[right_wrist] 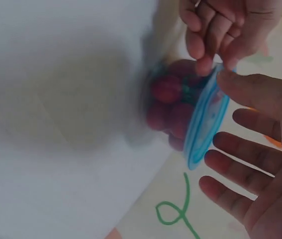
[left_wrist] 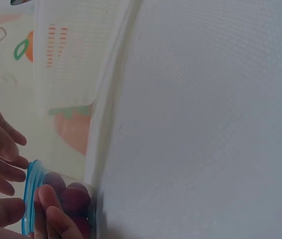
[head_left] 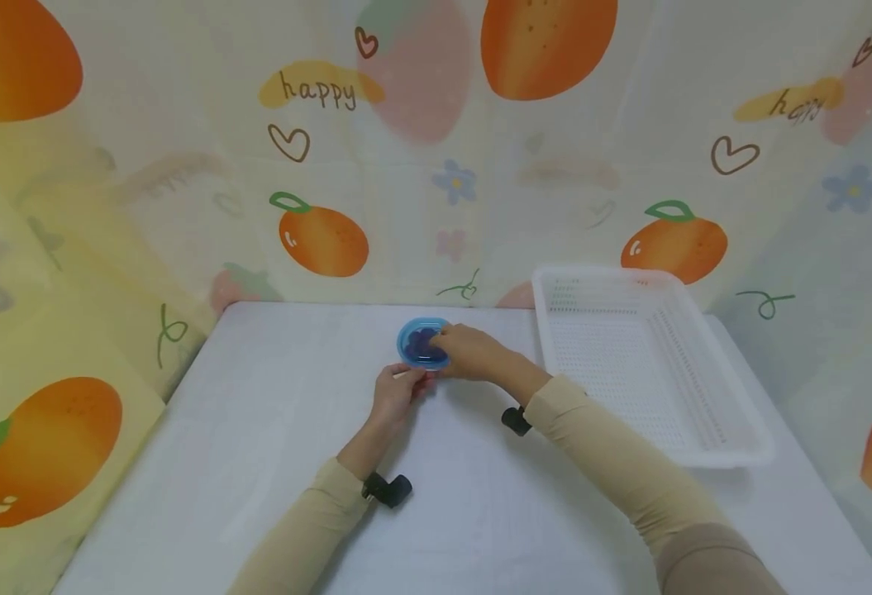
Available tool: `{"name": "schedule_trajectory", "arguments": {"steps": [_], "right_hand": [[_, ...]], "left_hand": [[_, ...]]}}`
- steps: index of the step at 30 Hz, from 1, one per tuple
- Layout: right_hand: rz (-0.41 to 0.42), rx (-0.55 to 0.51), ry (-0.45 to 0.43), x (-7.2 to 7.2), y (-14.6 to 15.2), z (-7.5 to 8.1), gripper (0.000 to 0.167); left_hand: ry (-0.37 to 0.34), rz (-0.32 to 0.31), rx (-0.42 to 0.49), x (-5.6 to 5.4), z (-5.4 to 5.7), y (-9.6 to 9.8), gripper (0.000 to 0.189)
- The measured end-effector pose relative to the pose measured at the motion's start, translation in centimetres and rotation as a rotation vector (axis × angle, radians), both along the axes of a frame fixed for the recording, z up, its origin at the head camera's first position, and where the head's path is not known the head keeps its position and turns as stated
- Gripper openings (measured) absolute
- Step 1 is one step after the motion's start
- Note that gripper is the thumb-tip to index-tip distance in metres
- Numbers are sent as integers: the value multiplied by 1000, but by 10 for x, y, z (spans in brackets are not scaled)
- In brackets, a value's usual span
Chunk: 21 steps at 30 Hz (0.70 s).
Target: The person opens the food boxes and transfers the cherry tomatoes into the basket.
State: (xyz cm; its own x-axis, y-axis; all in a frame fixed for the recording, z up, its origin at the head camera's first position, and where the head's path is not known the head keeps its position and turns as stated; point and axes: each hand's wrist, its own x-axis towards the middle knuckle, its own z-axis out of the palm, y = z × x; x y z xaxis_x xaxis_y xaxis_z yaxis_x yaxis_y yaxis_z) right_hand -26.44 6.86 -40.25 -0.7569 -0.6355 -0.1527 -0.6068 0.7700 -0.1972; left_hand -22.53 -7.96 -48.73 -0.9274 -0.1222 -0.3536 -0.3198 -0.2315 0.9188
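Observation:
A small clear container (right_wrist: 155,122) with a blue-rimmed lid (right_wrist: 208,122) stands at the far middle of the table. Inside it are round, dark red fruits (left_wrist: 75,200) with some green among them in the right wrist view. My left hand (head_left: 394,395) holds the container's near side, its thumb by the lid's edge and its fingers against the clear wall. From the right, my right hand (head_left: 474,354) reaches over the lid. Its thumb touches the lid's edge close to the left fingertips, while the other fingers are straight and spread near the lid.
A white perforated plastic basket (head_left: 759,438) sits on the right of the white-covered table (head_left: 205,463). Behind the table hangs a fruit-printed curtain (head_left: 398,190). Each wrist carries a small black camera (head_left: 391,491).

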Motion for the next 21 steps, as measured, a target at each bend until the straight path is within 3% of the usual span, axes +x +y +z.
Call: {"name": "schedule_trajectory", "arguments": {"steps": [4,10,17,21], "right_hand": [[45,-32,44,-2,-3,-6,33],[74,49,97,-6,-7,-16,14],[172,82,186,-6,-7,-26,13],[166,115,214,-5,-8,-27,14]], "left_hand": [[9,17,0,0,1,1,35],[5,22,8,-3,1,3,32],[-13,44,-5,-5,1,3,21],[-2,43,9,-8,2,2,22]]}}
